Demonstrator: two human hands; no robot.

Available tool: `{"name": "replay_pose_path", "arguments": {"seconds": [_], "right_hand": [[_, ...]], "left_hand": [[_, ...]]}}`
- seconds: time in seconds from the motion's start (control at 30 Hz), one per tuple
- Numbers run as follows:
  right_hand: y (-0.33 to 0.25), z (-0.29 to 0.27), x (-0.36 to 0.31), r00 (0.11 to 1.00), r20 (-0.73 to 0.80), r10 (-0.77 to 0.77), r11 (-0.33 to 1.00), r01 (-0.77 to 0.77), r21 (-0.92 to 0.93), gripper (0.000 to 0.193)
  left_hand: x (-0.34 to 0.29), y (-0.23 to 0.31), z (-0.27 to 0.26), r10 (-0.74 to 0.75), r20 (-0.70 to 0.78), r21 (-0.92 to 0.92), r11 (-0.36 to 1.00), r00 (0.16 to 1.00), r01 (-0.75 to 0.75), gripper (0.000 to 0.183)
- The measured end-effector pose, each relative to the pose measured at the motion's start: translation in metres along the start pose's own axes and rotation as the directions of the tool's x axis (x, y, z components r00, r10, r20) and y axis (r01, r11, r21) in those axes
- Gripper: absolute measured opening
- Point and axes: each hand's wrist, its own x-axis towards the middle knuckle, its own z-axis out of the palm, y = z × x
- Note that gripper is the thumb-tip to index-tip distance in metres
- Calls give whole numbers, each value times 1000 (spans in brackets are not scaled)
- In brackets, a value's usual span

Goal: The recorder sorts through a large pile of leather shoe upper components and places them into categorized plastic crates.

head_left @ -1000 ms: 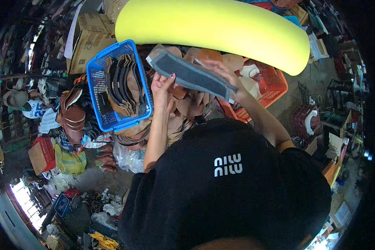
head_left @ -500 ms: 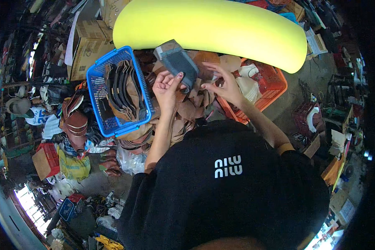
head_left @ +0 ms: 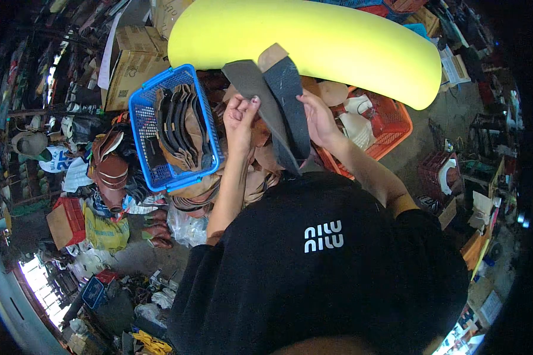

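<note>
In front of my chest I hold a dark grey, leather-like piece (head_left: 288,92) spread into two long panels that meet in a narrow point at the bottom. A tan patch shows at its top end. My left hand (head_left: 241,121) pinches the edge of the left panel, thumb on top and fingers curled. On the other side, my right hand (head_left: 321,121) grips the right panel's edge; its fingertips are partly hidden. Below and behind the piece lies a heap of brown leather pieces (head_left: 251,171). Left of my left hand, a blue plastic basket (head_left: 173,184) holds several curved dark and brown pieces.
A large, curved yellow surface (head_left: 308,41) stretches across the far side. An orange basket (head_left: 404,125) with white and red pieces stands at the right. Cardboard boxes (head_left: 137,65) are stacked at the far left. A clear plastic bag (head_left: 186,225) lies near my left forearm.
The grey piece has opened from a folded bundle into two spread panels, its point now hanging lower. My right hand, earlier apart from it with fingers spread, has taken hold of its right edge.
</note>
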Motion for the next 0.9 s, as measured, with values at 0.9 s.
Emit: {"name": "replay_pose_path", "arguments": {"seconds": [0.9], "right_hand": [[-36,5,-13,987,23,156,985,-158,76,42]], "left_hand": [[6,7,-8,-116,-52,61,991,992,119,9]]}}
